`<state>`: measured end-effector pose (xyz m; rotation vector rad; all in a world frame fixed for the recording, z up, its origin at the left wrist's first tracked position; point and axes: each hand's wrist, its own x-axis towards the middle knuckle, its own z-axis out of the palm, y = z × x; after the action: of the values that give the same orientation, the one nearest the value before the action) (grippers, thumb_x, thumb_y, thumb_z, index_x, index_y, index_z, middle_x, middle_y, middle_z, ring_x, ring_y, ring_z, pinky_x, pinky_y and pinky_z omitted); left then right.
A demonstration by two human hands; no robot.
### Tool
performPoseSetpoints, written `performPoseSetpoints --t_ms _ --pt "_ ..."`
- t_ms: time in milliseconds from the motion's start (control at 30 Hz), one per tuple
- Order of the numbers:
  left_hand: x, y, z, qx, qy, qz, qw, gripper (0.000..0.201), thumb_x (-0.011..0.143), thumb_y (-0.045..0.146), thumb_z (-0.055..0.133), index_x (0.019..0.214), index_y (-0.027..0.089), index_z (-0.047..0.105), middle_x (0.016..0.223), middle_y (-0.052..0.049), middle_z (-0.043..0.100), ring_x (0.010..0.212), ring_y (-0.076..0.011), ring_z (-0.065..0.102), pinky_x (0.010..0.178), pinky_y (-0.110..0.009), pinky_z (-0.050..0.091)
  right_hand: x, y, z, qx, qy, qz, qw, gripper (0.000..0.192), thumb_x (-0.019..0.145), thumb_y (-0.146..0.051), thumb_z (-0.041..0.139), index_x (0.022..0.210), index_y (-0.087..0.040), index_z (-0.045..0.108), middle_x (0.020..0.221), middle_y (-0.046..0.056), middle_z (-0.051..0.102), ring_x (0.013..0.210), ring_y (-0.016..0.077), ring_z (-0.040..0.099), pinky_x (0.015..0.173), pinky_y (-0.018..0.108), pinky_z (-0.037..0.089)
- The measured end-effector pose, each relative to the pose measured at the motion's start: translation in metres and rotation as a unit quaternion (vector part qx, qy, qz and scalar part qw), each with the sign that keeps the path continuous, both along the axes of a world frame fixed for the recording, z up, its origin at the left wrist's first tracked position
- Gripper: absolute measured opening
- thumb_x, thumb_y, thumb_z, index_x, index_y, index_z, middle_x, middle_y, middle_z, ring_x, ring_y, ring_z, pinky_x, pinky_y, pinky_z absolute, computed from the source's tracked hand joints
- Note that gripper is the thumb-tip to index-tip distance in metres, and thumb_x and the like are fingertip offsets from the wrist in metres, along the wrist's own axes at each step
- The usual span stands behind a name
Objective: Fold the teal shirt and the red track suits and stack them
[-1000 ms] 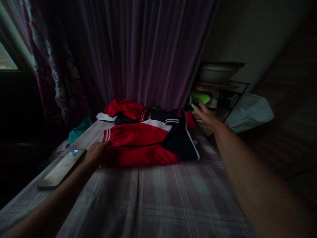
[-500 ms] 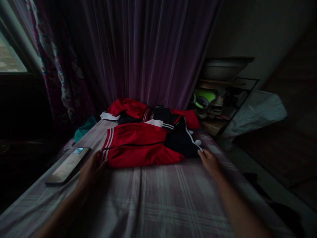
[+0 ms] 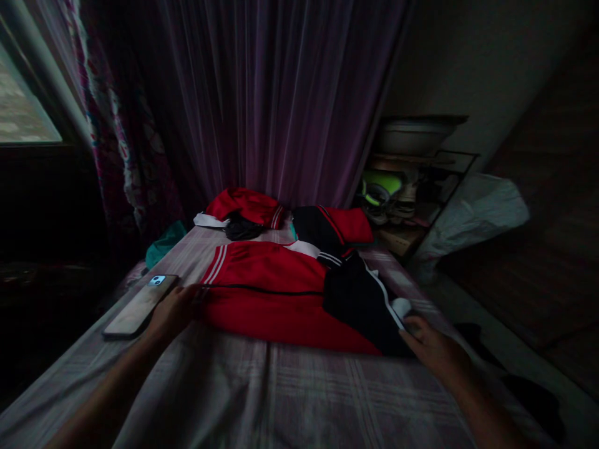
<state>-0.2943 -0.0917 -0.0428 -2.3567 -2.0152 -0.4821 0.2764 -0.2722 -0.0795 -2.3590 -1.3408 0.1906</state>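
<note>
Red jacket (image 3: 276,293) edges gripped: left hand (image 3: 172,312), right hand (image 3: 433,349).

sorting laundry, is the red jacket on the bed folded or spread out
Folded: the red jacket lies as a compact block, sleeve tucked across, both hands at its edges.

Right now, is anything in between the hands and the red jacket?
Nothing visible. The left hand rests at the left edge of the red jacket, with the phone just beside it. The right hand is at the jacket's dark right corner; a grip can't be made out.
</note>
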Motion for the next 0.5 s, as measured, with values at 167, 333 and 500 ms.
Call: performPoseSetpoints --t_ms 167,333,500 --pt "0.037 -0.028 0.009 0.106 0.028 -0.019 0.994 0.038 0.093 0.038 0.047 0.122 0.027 0.069 0.142 -0.014 0.058 0.132 -0.0356 0.051 0.107 -0.057 0.039 -0.045 0.019 0.029 0.162 -0.155 0.077 0.971 0.039 0.083 -0.040 0.048 0.113 -0.024 0.068 0.112 0.013 0.074 0.104 0.0320 0.068 0.088 0.045 0.052" --pt "0.094 -0.049 -0.013 -0.004 0.017 -0.202 0.979 0.042 0.097 0.043 0.044 0.134 0.032 0.061 0.146 -0.007 0.057 0.140 -0.0303 0.046 0.117 -0.061 0.025 -0.108 0.049 0.009 0.115 -0.154 0.218 0.957 0.052 0.093 -0.041 0.040 0.138 -0.022 0.058 0.148 0.012 0.053 0.137 0.0287 0.047 0.113 0.050 0.036" --pt "0.094 -0.038 -0.034 -0.059 -0.002 -0.214 0.975 0.046 0.098 0.045 0.041 0.137 0.030 0.059 0.148 -0.007 0.055 0.138 -0.0288 0.048 0.113 -0.054 0.036 -0.103 0.054 -0.024 -0.055 -0.165 0.191 0.966 0.060 0.093 -0.047 0.039 0.145 -0.021 0.051 0.157 0.011 0.041 0.145 0.0293 0.037 0.117 0.059 0.026"
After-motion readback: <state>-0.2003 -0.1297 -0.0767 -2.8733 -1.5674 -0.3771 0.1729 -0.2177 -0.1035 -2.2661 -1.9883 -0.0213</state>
